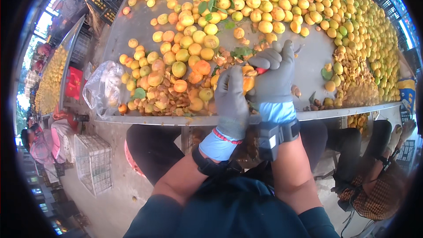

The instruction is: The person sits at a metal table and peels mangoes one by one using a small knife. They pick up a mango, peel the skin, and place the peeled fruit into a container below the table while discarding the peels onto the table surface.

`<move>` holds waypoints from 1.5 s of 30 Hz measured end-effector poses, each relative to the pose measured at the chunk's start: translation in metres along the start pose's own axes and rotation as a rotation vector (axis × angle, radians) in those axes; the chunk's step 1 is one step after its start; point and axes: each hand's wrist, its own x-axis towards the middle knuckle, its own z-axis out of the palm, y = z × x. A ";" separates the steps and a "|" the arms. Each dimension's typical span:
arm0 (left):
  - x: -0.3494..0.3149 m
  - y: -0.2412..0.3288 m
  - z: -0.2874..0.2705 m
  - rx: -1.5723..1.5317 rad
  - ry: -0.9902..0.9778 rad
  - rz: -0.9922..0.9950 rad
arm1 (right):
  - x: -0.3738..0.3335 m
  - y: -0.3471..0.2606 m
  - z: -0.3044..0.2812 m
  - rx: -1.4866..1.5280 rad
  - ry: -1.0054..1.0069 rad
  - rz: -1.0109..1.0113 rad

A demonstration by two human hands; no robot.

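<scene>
Left hand (pixel 231 96) pinching orange fruit (pixel 249 80), right hand (pixel 275 74) gripping red tool (pixel 261 70), over metal table (pixel 316 77). Likely peeling; next needs rotating fruit.

hands (pixel 232 94) in grey gloves (pixel 275 81) | light-blue cuffs (pixel 216 145) | red bracelet (pixel 227 138) | black wrist straps (pixel 207 162) | dark-teal top (pixel 229 213) | dark trousers (pixel 154 145)

Left hand (pixel 232 99), curled, close beside right hand (pixel 275 79) — both gloved, forearms (pixel 291 164) angled inward.
</scene>
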 end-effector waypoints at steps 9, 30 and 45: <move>0.022 -0.006 -0.020 0.080 -0.088 -0.291 | 0.049 -0.008 -0.031 -0.931 0.153 -0.417; -0.061 -0.009 -0.102 0.828 -0.400 0.449 | 0.007 -0.031 -0.071 -1.946 0.012 -0.423; 0.115 0.028 -0.099 1.917 -0.462 0.432 | -0.033 -0.037 -0.086 -1.235 0.038 -0.164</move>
